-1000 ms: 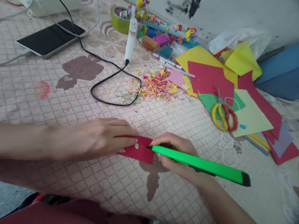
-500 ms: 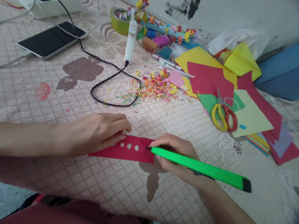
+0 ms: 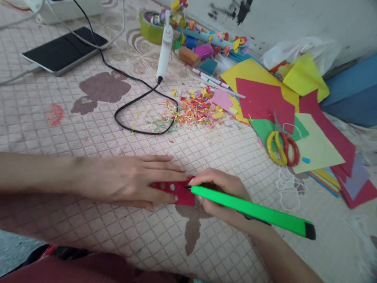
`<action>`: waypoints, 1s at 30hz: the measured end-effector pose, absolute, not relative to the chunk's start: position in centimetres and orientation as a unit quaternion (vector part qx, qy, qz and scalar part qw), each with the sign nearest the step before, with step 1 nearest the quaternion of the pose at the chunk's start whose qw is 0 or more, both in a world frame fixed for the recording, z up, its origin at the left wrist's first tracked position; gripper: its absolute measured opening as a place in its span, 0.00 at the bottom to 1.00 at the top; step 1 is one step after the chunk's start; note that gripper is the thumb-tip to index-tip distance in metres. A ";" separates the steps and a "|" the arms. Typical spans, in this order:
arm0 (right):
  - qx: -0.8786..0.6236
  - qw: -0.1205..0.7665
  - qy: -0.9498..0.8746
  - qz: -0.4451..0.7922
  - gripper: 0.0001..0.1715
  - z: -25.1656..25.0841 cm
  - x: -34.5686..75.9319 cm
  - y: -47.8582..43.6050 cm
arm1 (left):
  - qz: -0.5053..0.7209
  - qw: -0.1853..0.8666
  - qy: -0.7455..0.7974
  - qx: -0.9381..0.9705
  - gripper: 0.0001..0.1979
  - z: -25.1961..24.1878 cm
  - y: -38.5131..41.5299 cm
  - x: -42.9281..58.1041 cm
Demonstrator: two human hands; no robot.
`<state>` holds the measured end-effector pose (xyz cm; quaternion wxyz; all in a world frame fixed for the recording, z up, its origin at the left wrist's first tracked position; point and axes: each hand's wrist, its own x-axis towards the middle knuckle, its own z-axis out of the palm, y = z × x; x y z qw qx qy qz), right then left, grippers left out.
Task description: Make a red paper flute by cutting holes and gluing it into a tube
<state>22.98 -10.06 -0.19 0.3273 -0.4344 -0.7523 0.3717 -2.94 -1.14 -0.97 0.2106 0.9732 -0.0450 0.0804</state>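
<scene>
A strip of red paper [image 3: 185, 197] lies on the quilted cloth in front of me, with a few small round holes along its middle. My left hand [image 3: 138, 179] lies flat across the strip's left part, fingers stretched out toward the right, covering much of it. My right hand [image 3: 223, 191] is closed around a green utility knife [image 3: 252, 207] with a black end cap. The knife's dark tip points left and meets the paper just right of the holes. Whether the tip has gone through the paper cannot be seen.
Scissors [image 3: 281, 148] and coloured paper sheets [image 3: 265, 102] lie at the right. Behind are paper scraps [image 3: 200, 109], a white glue gun [image 3: 164, 52] with its black cord, and a tape roll [image 3: 150, 29]. A tablet-like device [image 3: 65, 49] and power strip [image 3: 68, 7] sit back left.
My left hand has slid right and flattened, its fingers now spread over the paper and some of the holes. My right hand and the utility knife have barely moved.
</scene>
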 end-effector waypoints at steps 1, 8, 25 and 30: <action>-0.435 0.328 -0.753 0.369 0.12 -0.2 23.0 -10.1 | 0.060 0.210 -0.052 0.975 0.20 -1.2 -1.1 -2.9; -0.447 0.328 -0.747 0.365 0.12 -0.6 22.9 -10.2 | 0.013 0.171 -0.059 0.983 0.26 -2.3 -1.1 -2.9; -0.478 0.327 -0.748 0.324 0.13 -0.5 22.5 -10.8 | 0.026 0.146 -0.012 0.989 0.27 -2.3 -1.7 -3.0; -0.481 0.340 -0.749 0.304 0.14 -1.1 22.4 -11.0 | 0.020 0.147 0.002 0.989 0.30 -2.7 -2.7 -3.3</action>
